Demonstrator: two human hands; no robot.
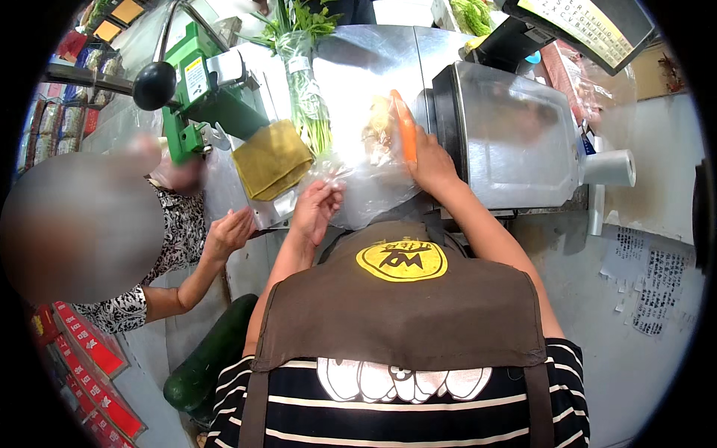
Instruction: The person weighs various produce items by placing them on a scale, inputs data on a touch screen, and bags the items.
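My left hand (pixel 319 210) pinches the gathered mouth of a clear plastic bag (pixel 364 193) on the steel counter. My right hand (pixel 432 162) holds an orange carrot (pixel 404 126) by its near end, its fingertips partly hidden. Beside the carrot, to its left, lies pale yellowish produce (pixel 378 126) in clear plastic; glare hides its exact kind. Whether the carrot is inside the bag or against it, I cannot tell. A bagged bunch of leafy green stalks (pixel 308 92) lies farther left. Nearer my left hand is a folded mustard-coloured cloth (pixel 271 159).
A weighing scale (pixel 518 134) with a keypad stands right, beside a plastic bag roll (pixel 608 168). At left is a green bag-sealing machine (pixel 196 84) with a black-knobbed lever. Another person's hand (pixel 229 232) is near the counter edge. A large green gourd (pixel 210 353) stands below.
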